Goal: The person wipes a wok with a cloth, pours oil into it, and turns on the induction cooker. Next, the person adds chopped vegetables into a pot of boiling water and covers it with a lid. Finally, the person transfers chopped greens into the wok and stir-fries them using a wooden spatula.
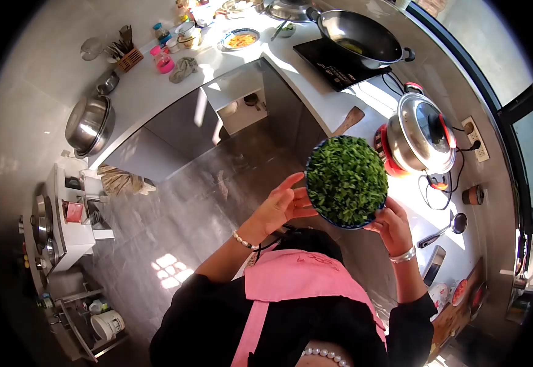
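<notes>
A round bowl with a blue-patterned rim [311,211], heaped with finely chopped green leaves [347,179], is held up in front of me between both hands. My left hand [283,207] supports its left side, with thumb and fingers spread against the edge and some fingertips hidden at the bowl. On the lower right, my right hand [392,225] grips the rim, its fingers partly out of sight underneath. Just beyond the bowl, a wooden spatula [349,120] lies at the counter's edge. A lidded steel pot [410,144] stands close by on the right.
A black wok [364,40] with a little liquid sits at an induction cooktop [333,67]. Farther back are a plate of orange-coloured food [242,40] and a small bowl of greens [287,29]. A ladle [456,224] and a phone [434,265] lie along the right counter, near loose cords.
</notes>
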The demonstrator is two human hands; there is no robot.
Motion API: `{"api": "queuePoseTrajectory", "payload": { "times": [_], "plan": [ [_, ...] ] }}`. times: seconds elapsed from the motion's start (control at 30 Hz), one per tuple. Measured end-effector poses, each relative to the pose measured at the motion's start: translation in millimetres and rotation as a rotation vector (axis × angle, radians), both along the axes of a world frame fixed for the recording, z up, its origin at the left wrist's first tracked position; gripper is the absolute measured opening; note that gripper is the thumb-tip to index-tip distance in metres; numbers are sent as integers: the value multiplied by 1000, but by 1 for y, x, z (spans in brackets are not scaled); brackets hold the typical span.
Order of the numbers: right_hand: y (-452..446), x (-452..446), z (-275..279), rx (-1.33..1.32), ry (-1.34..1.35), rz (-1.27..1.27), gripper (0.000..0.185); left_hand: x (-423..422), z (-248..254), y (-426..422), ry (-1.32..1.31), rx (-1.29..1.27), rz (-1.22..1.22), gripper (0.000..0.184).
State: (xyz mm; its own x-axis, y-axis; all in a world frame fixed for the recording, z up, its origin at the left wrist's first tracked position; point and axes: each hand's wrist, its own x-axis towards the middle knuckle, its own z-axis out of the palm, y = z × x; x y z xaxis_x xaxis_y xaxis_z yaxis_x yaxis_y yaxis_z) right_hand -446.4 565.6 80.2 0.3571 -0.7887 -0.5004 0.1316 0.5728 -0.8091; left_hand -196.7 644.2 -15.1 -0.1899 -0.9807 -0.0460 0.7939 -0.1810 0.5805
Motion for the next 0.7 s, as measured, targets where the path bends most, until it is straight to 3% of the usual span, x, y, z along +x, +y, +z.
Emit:
{"api": "queuePoseTrajectory", "payload": {
  "times": [0.23, 0.43, 0.53, 0.7],
  "plan": [
    [-64, 85, -41, -14, -210, 391, 38, 67, -15, 1, -85, 47, 303, 75],
    [-123, 167, -47, 5, -131, 526, 37, 119, -12, -27, -240, 183, 556, 60],
    [-155, 201, -49, 42, -162, 558, 34, 142, -4, -50, -220, 128, 613, 51],
    [-206, 242, -50, -2, -254, 625, 35, 167, 19, -102, -289, 335, 692, 40]
  ]
}}
